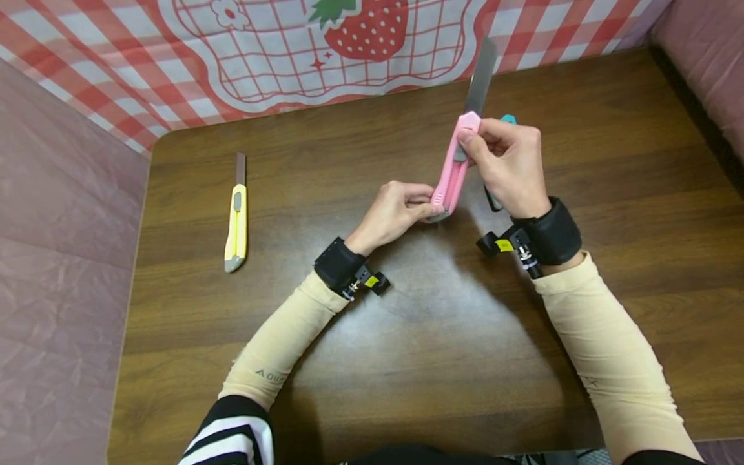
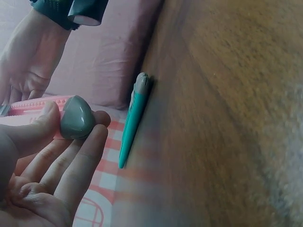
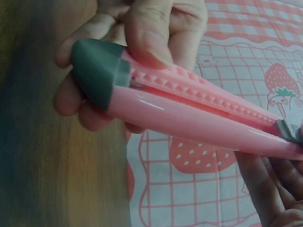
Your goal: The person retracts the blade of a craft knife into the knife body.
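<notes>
Both hands hold a pink utility knife (image 1: pixel 445 183) above the table, its long metal blade (image 1: pixel 481 77) extended and pointing away toward the cloth. My right hand (image 1: pixel 514 161) grips the upper body, thumb beside the grey slider (image 1: pixel 460 154). At the lower end, my left hand (image 1: pixel 388 214) pinches the handle, thumb on one side and fingers on the other. Its grey end cap (image 3: pixel 97 71) shows large in the right wrist view, with left fingers behind it. A teal utility knife (image 2: pixel 135 118) lies on the table, mostly hidden behind the right hand in the head view.
A yellow utility knife (image 1: pixel 237 226) with its blade out lies on the left of the wooden table (image 1: pixel 378 361). Behind the far edge hangs a red-and-white checked cloth (image 1: pixel 261 51) with strawberries. Pink fabric (image 1: pixel 709 71) borders the right side.
</notes>
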`<state>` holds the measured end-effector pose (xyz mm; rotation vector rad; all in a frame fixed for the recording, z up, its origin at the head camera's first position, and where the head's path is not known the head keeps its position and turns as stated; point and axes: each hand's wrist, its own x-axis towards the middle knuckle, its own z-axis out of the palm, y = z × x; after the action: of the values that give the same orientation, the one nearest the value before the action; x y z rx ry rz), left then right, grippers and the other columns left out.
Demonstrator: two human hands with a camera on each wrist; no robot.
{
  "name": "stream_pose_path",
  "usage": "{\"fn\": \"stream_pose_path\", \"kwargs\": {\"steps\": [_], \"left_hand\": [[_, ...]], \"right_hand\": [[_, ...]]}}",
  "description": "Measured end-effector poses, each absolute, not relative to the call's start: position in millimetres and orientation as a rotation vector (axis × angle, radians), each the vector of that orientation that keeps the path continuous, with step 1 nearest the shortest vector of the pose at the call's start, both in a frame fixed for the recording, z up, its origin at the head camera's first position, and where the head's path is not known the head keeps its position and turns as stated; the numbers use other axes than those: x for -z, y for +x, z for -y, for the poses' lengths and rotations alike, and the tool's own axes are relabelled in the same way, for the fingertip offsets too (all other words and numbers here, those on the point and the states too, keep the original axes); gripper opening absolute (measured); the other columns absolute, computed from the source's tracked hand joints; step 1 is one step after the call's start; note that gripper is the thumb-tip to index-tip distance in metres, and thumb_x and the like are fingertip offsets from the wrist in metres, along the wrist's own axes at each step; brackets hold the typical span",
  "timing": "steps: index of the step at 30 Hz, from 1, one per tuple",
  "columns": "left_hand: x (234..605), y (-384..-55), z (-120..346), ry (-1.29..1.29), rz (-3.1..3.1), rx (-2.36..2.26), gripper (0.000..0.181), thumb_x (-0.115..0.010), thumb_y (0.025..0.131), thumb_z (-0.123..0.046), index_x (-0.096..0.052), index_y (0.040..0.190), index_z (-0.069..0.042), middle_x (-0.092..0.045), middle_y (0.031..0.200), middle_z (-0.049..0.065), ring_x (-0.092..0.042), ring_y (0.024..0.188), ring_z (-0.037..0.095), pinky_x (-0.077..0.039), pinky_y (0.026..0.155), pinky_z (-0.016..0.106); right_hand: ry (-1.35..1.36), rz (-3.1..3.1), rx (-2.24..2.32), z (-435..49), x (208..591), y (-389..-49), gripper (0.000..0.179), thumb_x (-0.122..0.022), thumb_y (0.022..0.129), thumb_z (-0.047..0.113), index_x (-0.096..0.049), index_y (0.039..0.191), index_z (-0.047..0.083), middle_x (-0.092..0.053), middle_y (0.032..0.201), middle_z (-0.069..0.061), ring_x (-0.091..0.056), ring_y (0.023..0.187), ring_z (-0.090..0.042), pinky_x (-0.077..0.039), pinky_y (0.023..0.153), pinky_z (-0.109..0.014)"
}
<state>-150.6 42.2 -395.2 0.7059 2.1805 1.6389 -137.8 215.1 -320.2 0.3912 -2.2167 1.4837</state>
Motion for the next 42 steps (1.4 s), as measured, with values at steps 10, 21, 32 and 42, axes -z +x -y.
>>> {"fn": "stream_pose_path", "kwargs": {"steps": [10,21,32,42], "left_hand": [[394,-154,-39,0.671,-2.234,-1.671,0.022,-0.071,0.081,-0.01,-0.068,0.101,-0.001,-0.071,0.093,0.013,-0.064,0.076,0.005,-0.057,0.069,0.023],[389,-153,-37,0.674,-2.257,-1.631,0.021,-0.073,0.079,-0.011,-0.07,0.099,-0.004,-0.072,0.091,0.009,-0.064,0.074,0.004,-0.056,0.069,0.021],[390,-152,-39,0.671,-2.294,-1.61,0.022,-0.075,0.078,-0.012,-0.071,0.099,-0.004,-0.072,0.087,0.008,-0.064,0.07,0.003,-0.056,0.065,0.021],[386,-150,-39,0.648,-2.292,-1.619,0.022,-0.073,0.079,-0.01,-0.07,0.099,-0.002,-0.072,0.089,0.011,-0.064,0.073,0.004,-0.056,0.068,0.02]], "right_hand": [[0.318,2.244,-1.504,-213,315,-137,0.019,-0.061,0.089,0.007,-0.065,0.086,-0.011,-0.061,0.068,-0.007,-0.054,0.058,-0.015,-0.046,0.053,-0.013],[0.338,2.257,-1.515,-223,338,-151,0.02,-0.057,0.092,0.01,-0.065,0.089,-0.008,-0.058,0.068,-0.004,-0.052,0.058,-0.018,-0.048,0.053,-0.014],[0.278,2.345,-1.499,-225,342,-153,0.023,-0.059,0.092,0.016,-0.067,0.084,-0.004,-0.055,0.061,-0.009,-0.054,0.054,-0.02,-0.051,0.051,-0.014],[0.384,2.298,-1.513,-218,333,-147,0.015,-0.062,0.088,0.005,-0.065,0.085,-0.009,-0.064,0.067,-0.01,-0.059,0.059,-0.013,-0.049,0.055,-0.013]]}}
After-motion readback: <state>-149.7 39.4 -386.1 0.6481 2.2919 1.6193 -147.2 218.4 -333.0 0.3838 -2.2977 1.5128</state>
